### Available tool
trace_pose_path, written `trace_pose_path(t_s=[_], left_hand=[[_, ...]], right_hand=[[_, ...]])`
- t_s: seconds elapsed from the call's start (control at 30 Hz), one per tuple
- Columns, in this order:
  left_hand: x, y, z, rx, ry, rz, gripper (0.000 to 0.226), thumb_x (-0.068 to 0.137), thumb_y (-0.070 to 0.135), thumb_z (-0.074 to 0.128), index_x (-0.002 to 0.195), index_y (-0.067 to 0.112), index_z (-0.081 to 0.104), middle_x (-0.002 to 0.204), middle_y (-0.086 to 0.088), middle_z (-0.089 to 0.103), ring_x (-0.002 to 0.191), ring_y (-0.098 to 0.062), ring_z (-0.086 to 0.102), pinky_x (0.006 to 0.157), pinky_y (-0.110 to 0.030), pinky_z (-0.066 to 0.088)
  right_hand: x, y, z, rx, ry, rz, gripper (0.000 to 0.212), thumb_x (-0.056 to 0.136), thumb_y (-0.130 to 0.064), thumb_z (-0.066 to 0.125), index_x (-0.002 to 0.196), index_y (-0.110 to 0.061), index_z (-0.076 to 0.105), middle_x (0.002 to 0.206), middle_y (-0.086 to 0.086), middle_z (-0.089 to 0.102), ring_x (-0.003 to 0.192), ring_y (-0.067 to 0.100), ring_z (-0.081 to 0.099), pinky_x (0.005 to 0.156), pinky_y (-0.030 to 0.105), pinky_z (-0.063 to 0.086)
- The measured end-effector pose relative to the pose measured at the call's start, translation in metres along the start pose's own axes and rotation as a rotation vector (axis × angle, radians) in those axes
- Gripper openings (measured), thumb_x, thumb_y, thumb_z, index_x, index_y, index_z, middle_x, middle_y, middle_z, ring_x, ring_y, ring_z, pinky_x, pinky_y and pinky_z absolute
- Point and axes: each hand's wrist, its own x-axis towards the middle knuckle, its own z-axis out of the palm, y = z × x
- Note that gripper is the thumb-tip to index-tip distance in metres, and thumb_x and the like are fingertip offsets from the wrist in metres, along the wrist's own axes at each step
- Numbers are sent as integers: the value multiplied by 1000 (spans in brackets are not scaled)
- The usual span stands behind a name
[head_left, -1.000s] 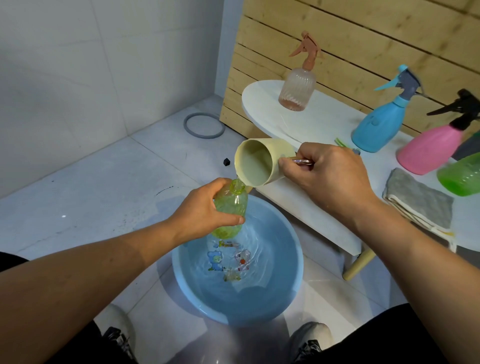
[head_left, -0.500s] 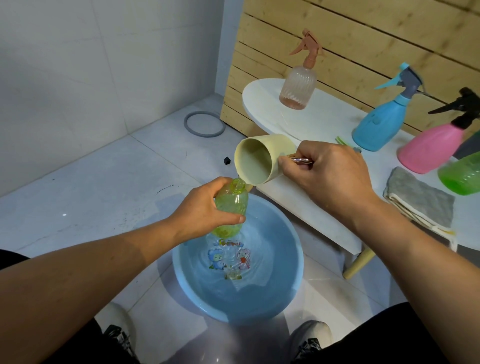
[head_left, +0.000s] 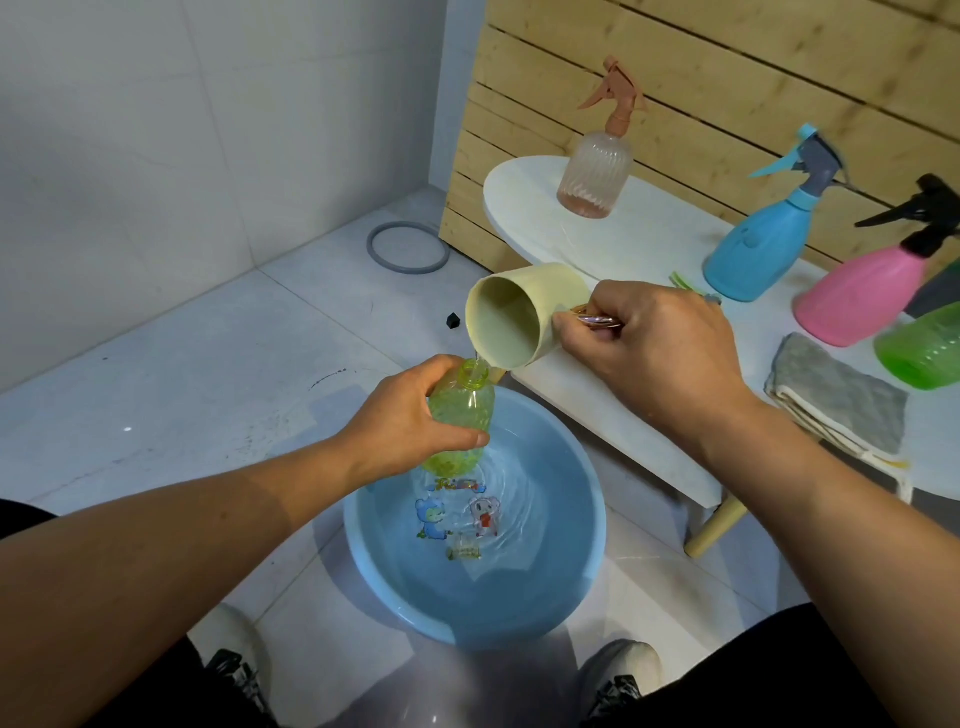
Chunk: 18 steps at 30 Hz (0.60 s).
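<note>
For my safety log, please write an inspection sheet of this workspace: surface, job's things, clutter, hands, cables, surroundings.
Surface: white table, tiled floor below.
Job's things: cream cup tilted, pouring water into green bottle held above blue basin holding water.
Clutter: peach sprayer, blue sprayer, pink sprayer, grey cloth on the table.
Hands: left hand grips the green bottle; right hand holds the cream cup by its handle.
Cables: nothing seen.
Surroundings: white wall, wooden slat panel, grey ring on floor.

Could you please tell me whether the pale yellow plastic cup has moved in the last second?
No. The pale yellow plastic cup stays tilted at the edge of the white table, over the small green bottle.
</note>
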Motion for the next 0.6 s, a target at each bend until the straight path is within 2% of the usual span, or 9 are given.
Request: trace_pose_path(t_s=[0.13,0.3,0.6], left_hand=[[0,-1,0,-1,-2,-4,74,66,37,96,130,38,59,111,18,70,101,8,63,79,-17,58],[0,0,0,2,-4,-3,73,67,36,95,130,38,59,110,19,70,101,9,62,76,-13,55],[-1,1,0,-25,-12,-8,71,67,35,95,129,38,59,110,18,70,102,5,64,83,-24,60]], right_hand=[[-1,0,1,-12,5,-28,45,93,-48,57,62,-17,46,55,-1,48,56,25,45,49,28,22],[-1,-1,1,-22,21,-35,46,92,-47,56,61,-17,41,54,-2,44,56,25,43,49,29,20],[-2,-2,2,-49,49,-82,44,95,-48,55,63,-19,45,58,-6,44,58,24,44,52,30,27]])
